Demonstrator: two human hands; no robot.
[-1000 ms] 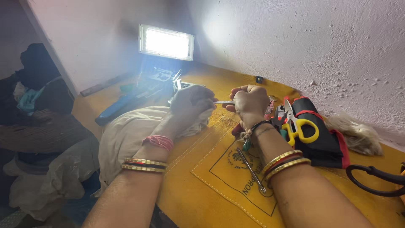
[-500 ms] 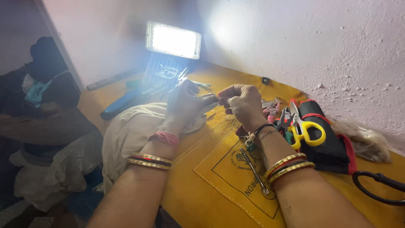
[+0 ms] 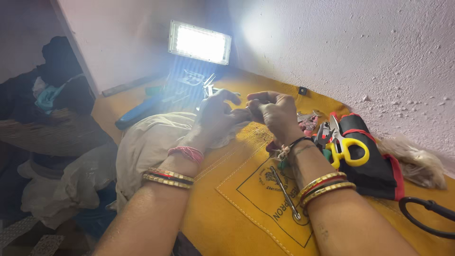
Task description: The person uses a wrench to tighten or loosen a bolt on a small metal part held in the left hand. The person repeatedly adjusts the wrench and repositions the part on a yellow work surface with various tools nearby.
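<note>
At frame centre, my left hand and right hand pinch narrow fingers on something tiny above the beige cloth; I should grip steadily, close under the lamp.

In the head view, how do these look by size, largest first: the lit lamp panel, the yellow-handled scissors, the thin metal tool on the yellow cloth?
1. Lit lamp panel, largest.
2. Yellow-handled scissors.
3. Thin metal tool, similar length but far slimmer; it lies nearer the camera, so its rank against the scissors is unsure.
</note>
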